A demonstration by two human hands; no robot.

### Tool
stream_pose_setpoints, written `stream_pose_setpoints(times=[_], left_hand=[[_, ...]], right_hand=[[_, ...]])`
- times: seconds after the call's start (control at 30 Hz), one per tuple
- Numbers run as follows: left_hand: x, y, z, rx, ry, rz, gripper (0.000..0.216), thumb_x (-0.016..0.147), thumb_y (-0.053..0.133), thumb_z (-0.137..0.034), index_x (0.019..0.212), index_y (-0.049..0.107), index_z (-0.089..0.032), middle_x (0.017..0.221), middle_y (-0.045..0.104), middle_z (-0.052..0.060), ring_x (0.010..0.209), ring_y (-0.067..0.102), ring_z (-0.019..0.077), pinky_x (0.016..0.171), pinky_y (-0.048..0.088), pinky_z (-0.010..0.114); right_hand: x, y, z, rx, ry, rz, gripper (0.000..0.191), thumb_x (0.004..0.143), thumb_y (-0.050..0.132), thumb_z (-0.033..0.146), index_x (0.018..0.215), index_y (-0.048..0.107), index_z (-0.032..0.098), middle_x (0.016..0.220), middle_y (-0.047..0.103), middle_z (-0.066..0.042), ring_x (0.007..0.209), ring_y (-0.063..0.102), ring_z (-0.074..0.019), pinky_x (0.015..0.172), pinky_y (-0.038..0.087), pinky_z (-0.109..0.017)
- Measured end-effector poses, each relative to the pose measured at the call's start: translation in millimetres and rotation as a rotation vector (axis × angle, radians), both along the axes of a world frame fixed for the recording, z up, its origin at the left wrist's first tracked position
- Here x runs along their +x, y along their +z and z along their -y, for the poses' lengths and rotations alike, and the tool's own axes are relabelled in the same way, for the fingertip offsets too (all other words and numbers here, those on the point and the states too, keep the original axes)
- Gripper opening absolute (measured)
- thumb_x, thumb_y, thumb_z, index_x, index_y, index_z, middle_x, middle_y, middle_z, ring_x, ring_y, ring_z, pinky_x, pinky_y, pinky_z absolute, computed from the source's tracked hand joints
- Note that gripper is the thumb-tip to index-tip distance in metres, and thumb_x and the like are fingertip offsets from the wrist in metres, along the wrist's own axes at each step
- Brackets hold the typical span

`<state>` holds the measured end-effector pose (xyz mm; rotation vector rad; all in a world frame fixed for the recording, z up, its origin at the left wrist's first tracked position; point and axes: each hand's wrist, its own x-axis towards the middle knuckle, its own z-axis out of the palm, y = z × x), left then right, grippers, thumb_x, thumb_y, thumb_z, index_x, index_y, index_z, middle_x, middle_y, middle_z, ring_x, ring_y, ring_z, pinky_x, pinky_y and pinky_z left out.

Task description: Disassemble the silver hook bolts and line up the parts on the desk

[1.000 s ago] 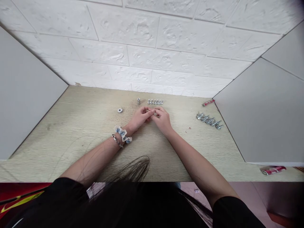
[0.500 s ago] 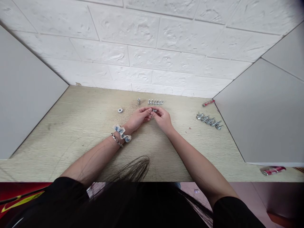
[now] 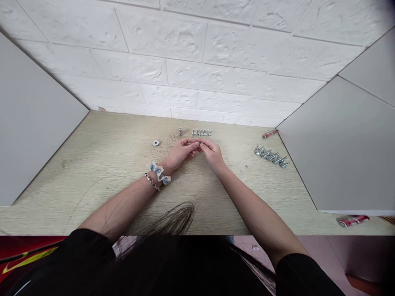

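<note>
My left hand (image 3: 181, 153) and my right hand (image 3: 212, 154) meet fingertip to fingertip above the tabletop. Both are closed in a pinch on a small metal bolt (image 3: 199, 144), which the fingers largely cover. Just beyond them stands a row of several silver bolts (image 3: 202, 132). A short stack of metal nuts (image 3: 180, 131) is upright left of that row. Nearer to my left wrist, a small pile of flat washers (image 3: 156, 143) lies on the wood.
Several bolts fitted with washers (image 3: 271, 156) lie in a slanting line at the right. A red battery-like cylinder (image 3: 270, 133) rests behind them; another red cylinder (image 3: 353, 221) is near the front right edge. Grey panels (image 3: 348, 152) and a white brick wall (image 3: 185, 74) enclose the table.
My fingertips have closed further around the bolt, so less of it shows. The right hand has shifted slightly; the parts on the table stay in place.
</note>
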<state>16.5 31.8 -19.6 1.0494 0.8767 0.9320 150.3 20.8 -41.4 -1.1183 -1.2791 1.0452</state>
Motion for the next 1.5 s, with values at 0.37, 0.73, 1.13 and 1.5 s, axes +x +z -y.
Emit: stream_pose_setpoints(times=[0.37,0.73,1.13,1.5], left_hand=[[0.0,-0.7,-0.7,0.085,-0.018,-0.12,0.022,0.075,0.06,-0.028,0.088,0.066,-0.012,0.064,0.055,-0.001,0.055,0.048,0.0059,0.055,0.039,0.02],[1.8,-0.4,1.3,0.14,-0.002,-0.079,0.025,0.071,0.067,-0.029,0.091,0.068,-0.015,0.07,0.061,0.0,0.057,0.045,0.0069,0.057,0.036,0.022],[1.0,-2.8,0.5,0.227,-0.063,-0.093,0.029,0.073,0.065,-0.036,0.091,0.066,-0.014,0.073,0.059,0.0,0.061,0.047,0.0069,0.062,0.038,0.022],[1.6,-1.9,1.4,0.184,-0.06,-0.013,0.021,0.074,0.063,-0.03,0.087,0.062,-0.014,0.072,0.056,-0.001,0.06,0.045,0.0064,0.06,0.037,0.02]], right_hand=[[-2.9,0.8,0.1,-0.012,-0.027,-0.005,0.021,0.071,0.058,0.036,0.082,0.058,0.018,0.077,0.065,-0.003,0.069,0.059,-0.0142,0.071,0.05,-0.032],[1.1,-3.8,-3.9,-0.061,-0.029,-0.078,0.019,0.074,0.047,0.028,0.092,0.045,0.023,0.08,0.057,0.002,0.067,0.056,-0.0109,0.067,0.047,-0.027],[0.9,-2.9,-1.7,0.033,-0.019,0.262,0.02,0.08,0.043,0.035,0.069,0.049,0.02,0.068,0.052,0.001,0.068,0.049,-0.0137,0.068,0.039,-0.029],[0.7,-4.7,-0.9,-0.011,-0.031,0.118,0.012,0.079,0.042,0.032,0.081,0.047,0.021,0.076,0.055,0.001,0.067,0.052,-0.0127,0.068,0.042,-0.029]])
